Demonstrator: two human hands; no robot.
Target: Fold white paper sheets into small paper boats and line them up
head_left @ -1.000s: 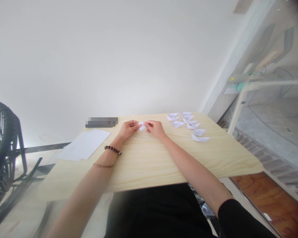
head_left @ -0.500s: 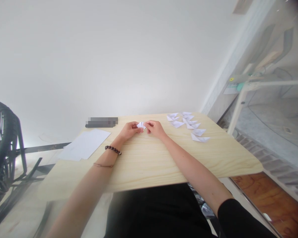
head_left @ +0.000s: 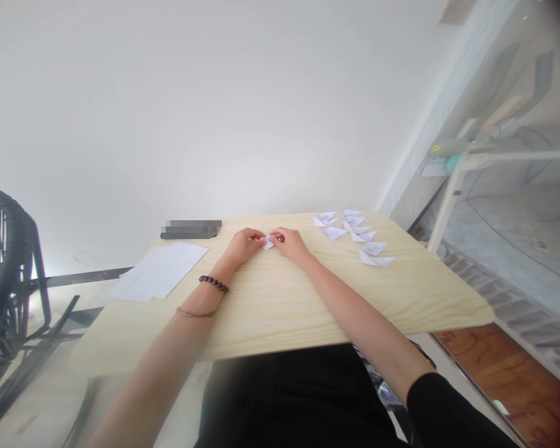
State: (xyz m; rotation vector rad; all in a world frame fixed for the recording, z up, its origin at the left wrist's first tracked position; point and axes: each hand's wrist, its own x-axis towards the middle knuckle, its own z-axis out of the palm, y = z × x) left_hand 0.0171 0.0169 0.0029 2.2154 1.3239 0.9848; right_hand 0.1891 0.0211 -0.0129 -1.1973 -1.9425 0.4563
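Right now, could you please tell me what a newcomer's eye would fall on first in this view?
Probably the left hand and right hand, their fingertips together on a small folded paper over the middle of the wooden table. Next might come the cluster of pointed white paper shapes at the table's far right, then the flat white sheets on its left.

Dark woven chair (head_left: pixel 10 249) far left, white wall (head_left: pixel 214 112) behind. Black object (head_left: pixel 189 235), mostly pixelated, at wooden table's (head_left: pixel 424 292) back-left. White metal frame (head_left: pixel 449 206) right, brown wood-grain panel (head_left: pixel 508 367) lower right.
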